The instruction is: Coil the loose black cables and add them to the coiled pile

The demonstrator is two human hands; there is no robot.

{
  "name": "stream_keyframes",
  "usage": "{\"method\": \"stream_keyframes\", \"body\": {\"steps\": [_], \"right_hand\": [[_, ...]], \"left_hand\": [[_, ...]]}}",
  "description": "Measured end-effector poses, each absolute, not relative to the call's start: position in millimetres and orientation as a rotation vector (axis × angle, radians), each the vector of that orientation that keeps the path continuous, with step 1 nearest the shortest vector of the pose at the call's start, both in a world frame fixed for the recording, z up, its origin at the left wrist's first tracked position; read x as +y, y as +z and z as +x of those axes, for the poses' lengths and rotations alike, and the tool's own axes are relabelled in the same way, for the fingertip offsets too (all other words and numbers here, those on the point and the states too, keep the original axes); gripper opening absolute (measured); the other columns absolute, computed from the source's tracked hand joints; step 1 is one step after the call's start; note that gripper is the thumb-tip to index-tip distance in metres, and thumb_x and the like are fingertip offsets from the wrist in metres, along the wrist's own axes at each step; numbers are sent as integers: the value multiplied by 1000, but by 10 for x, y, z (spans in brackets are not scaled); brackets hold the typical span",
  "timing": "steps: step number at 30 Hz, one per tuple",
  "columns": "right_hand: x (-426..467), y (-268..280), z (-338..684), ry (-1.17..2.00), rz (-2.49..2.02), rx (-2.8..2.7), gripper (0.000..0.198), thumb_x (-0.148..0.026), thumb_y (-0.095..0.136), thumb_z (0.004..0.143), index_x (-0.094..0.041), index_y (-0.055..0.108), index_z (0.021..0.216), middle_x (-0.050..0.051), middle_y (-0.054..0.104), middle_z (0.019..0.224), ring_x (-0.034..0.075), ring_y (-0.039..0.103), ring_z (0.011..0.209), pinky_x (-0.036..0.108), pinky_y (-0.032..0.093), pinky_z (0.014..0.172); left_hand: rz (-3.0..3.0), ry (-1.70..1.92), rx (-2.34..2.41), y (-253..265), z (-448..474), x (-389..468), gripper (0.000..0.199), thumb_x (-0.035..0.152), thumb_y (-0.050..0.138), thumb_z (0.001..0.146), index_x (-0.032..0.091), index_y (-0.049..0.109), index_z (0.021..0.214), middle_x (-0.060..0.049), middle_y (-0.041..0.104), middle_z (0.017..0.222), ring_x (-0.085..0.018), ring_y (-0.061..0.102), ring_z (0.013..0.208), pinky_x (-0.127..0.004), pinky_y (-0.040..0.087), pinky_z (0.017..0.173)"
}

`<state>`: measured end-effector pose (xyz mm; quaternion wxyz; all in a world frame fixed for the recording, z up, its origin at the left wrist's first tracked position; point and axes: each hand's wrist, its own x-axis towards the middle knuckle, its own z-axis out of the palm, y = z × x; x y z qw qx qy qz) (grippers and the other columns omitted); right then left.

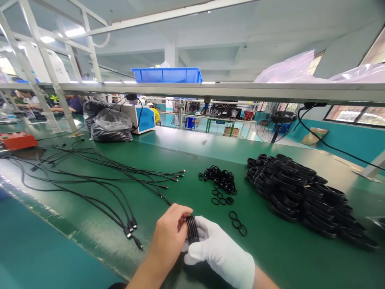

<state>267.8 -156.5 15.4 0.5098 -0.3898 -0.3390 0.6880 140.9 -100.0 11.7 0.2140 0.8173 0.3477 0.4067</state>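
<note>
Coiled black cable [192,229]: held between left hand [171,229] and right hand [215,243], over the near part of the green desk [177,145].
Left hand: bare, with thumb and fingers closed on the left side of the coil.
Right hand: in a white glove [237,259], gripping the same coil from its right side.
Coil direction: the long axis stands nearly upright in the view, its top leaning slightly to the left; the turns run along this axis. Where its connectors point, I cannot tell.
Step in hand: in my judgement, the turns are being gathered into one compact bundle.
Next move calls for: probably a steady pinch by both hands, so that the turns do not spring apart.
Small black rings [221,179]: beyond the right hand, most in a cluster, several lying loose nearer.
Loose black cables [116,163]: stretched across the desk at left.
Heap of black cable coils [290,182]: at right, well apart from the hands.
Blue tray [168,75]: on the shelf [180,89] above.
</note>
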Motion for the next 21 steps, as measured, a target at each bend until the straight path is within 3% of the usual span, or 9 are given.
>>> {"method": "stream_keyframes", "body": {"steps": [3, 7, 12, 15, 19, 21], "right_hand": [[-1569, 129, 2692, 1639, -939, -821, 48, -6, 73, 46, -15, 59, 90, 3, 63, 87, 18, 59, 84, 32, 47, 74], [-1556, 65, 2694, 1580, -985, -835, 50, -6, 73, 45, -14, 58, 93, 3, 63, 83, 19, 58, 83, 35, 48, 74], [-1528, 87, 2672, 1488, -1098, -898, 46, 1, 64, 45, -13, 57, 89, 1, 61, 79, 15, 56, 76, 30, 45, 71], [-1535, 141, 2654, 1433, -1134, -934, 42, 0, 62, 45, -13, 56, 84, 0, 60, 78, 14, 54, 73, 28, 45, 66], [-1556, 182, 2666, 1541, -1096, -865, 25, -25, 68, 61, -13, 54, 77, 1, 56, 68, 16, 55, 66, 30, 47, 58], [-1567, 191, 2683, 1617, -1012, -783, 36, -45, 64, 67, -13, 54, 79, 2, 54, 69, 17, 55, 67, 33, 49, 59]], "left_hand": [[2374, 1274, 908, 72, 1369, -1033, 33, 2, 46, 75, 20, 60, 98, -1, 62, 86, -12, 60, 71, -23, 49, 68], [2503, 1474, 805, 2, 1349, -1050, 22, 6, 46, 83, 20, 62, 89, -1, 65, 78, -13, 61, 74, -22, 49, 70], [2493, 1268, 832, 43, 1358, -982, 32, 2, 45, 79, 21, 63, 98, -2, 67, 91, -14, 63, 83, -23, 51, 73], [2474, 1204, 800, 57, 1358, -951, 30, 4, 44, 80, 22, 64, 94, 0, 67, 87, -13, 63, 81, -21, 51, 72], [2464, 1225, 805, 44, 1371, -947, 27, 7, 43, 82, 22, 64, 92, -1, 66, 85, -13, 63, 79, -22, 50, 71], [2457, 1223, 808, 46, 1378, -950, 27, 7, 42, 82, 21, 64, 90, -1, 66, 84, -14, 63, 78, -22, 50, 70]]}}
